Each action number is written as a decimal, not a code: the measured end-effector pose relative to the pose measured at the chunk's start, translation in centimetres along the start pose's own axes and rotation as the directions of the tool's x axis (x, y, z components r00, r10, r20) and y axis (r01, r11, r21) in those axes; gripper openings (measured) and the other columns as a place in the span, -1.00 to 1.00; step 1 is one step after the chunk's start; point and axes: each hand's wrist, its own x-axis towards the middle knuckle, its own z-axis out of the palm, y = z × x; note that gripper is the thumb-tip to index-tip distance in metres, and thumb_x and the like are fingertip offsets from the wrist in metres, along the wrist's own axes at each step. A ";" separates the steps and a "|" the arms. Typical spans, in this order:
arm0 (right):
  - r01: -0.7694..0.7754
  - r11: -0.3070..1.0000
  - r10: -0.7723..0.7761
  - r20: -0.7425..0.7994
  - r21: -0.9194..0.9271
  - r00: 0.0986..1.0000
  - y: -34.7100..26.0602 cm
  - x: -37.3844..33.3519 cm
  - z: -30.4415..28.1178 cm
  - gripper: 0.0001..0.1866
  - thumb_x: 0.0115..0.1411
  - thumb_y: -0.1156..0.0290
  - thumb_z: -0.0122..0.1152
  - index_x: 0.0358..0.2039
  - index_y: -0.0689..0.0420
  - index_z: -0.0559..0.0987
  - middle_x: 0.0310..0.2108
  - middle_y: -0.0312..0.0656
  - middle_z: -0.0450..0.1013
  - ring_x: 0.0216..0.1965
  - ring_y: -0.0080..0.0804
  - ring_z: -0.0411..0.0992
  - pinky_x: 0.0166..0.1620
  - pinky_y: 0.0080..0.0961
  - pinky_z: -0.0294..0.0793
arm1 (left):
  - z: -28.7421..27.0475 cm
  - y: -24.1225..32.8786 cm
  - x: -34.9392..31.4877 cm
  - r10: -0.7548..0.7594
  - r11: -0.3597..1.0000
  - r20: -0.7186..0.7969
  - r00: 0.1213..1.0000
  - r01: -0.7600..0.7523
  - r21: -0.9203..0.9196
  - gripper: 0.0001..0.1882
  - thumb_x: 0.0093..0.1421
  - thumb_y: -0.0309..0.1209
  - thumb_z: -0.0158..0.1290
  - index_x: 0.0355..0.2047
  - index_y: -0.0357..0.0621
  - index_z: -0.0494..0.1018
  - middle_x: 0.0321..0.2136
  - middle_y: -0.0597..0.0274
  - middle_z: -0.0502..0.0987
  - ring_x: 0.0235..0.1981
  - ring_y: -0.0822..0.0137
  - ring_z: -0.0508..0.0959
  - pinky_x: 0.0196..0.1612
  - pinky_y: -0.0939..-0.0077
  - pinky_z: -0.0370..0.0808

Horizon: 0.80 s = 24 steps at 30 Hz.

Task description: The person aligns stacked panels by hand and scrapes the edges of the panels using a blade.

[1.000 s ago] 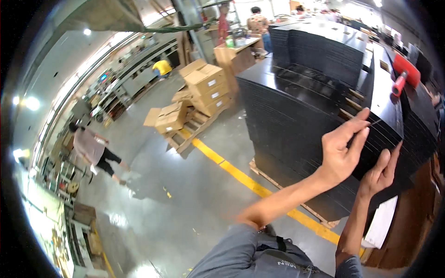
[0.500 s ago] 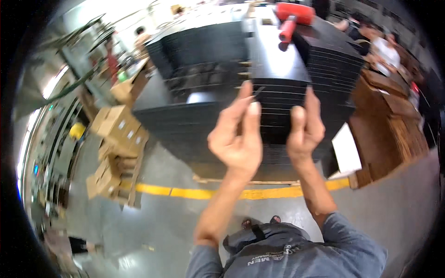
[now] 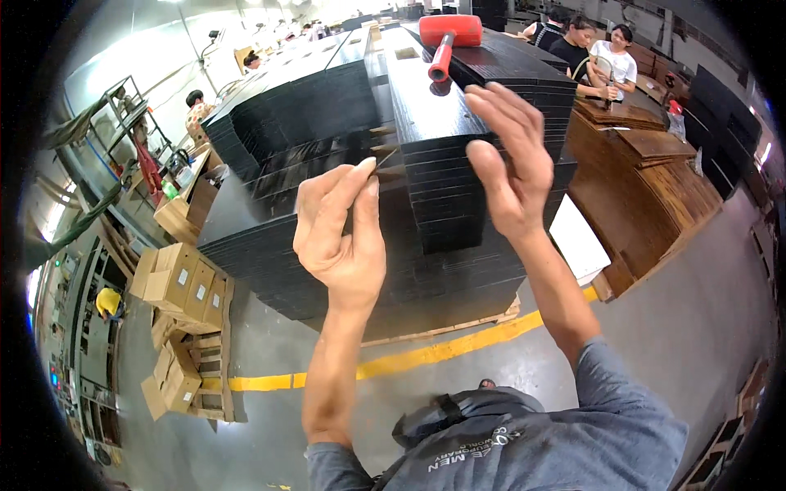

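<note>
Thumb and fingertips of my left hand (image 3: 342, 233) pinch a thin, narrow sliver (image 3: 386, 158), which points up and right; its kind is too small to make out. My right hand (image 3: 517, 168) is open, fingers stretched and thumb apart, at the right side of a narrow stack of black boards (image 3: 446, 192). Whether its palm touches the boards I cannot tell. On top of that stack lies a red mallet (image 3: 450, 33), its handle toward me.
More black board stacks (image 3: 319, 90) stand left and right on a pallet behind a yellow floor line (image 3: 442, 353). Cardboard boxes (image 3: 184, 278) sit on a pallet at left. Brown boards (image 3: 647, 196) and a white panel (image 3: 577, 239) are at right, with people beyond.
My left hand has moved left, away from the narrow stack, with the sliver. My right hand has opened from a pinched shape and risen. The view has shifted.
</note>
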 end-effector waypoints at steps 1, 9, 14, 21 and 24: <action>-0.033 0.999 0.032 0.029 0.017 0.999 0.5 -0.3 0.8 -0.64 0.21 0.39 0.26 0.03 0.14 0.62 0.06 -0.11 0.55 0.19 -0.14 0.39 0.25 -0.27 0.29 | 0.0 -0.2 0.4 0.003 1.000 0.003 1.000 -0.003 -0.005 -0.80 0.18 -0.68 0.19 -0.17 -0.29 0.62 -0.23 0.13 0.61 -0.25 0.39 0.56 -0.17 0.55 0.49; -0.112 0.976 0.111 0.016 0.189 0.994 0.6 -0.4 3.7 -0.86 0.23 0.50 0.20 -0.19 0.18 0.60 -0.12 -0.15 0.53 0.02 -0.25 0.46 0.07 -0.36 0.45 | -0.2 -2.3 3.2 0.125 0.991 0.142 0.982 -0.129 0.019 -0.69 0.11 -0.76 0.17 -0.15 -0.20 0.64 -0.32 0.17 0.55 -0.32 0.37 0.55 -0.27 0.55 0.50; -0.115 0.973 0.112 0.030 0.200 0.993 -0.9 1.5 6.2 -0.86 0.23 0.48 0.21 -0.19 0.17 0.60 -0.12 -0.16 0.53 0.01 -0.24 0.46 0.07 -0.35 0.46 | -2.4 -3.5 5.5 0.198 0.978 0.168 0.966 -0.207 0.038 -0.64 0.03 -0.78 0.19 -0.17 -0.19 0.65 -0.34 0.17 0.56 -0.35 0.32 0.54 -0.30 0.49 0.50; -0.110 0.977 0.109 0.018 0.181 0.994 -2.7 4.7 8.5 -0.86 0.22 0.47 0.23 -0.20 0.16 0.60 -0.14 -0.17 0.53 -0.02 -0.23 0.46 0.05 -0.34 0.47 | -5.6 -4.5 8.8 0.226 0.972 0.169 0.959 -0.234 0.030 -0.63 0.08 -0.82 0.14 -0.14 -0.23 0.64 -0.29 0.15 0.56 -0.31 0.35 0.56 -0.25 0.52 0.54; -0.085 0.981 0.086 0.003 0.173 0.996 -2.9 5.4 9.1 -0.86 0.21 0.46 0.24 -0.21 0.16 0.60 -0.15 -0.17 0.54 -0.03 -0.23 0.47 0.03 -0.34 0.48 | -5.8 -4.9 9.7 0.261 0.963 0.188 0.947 -0.269 0.017 -0.61 0.06 -0.84 0.14 -0.12 -0.23 0.64 -0.30 0.13 0.57 -0.31 0.29 0.56 -0.25 0.49 0.53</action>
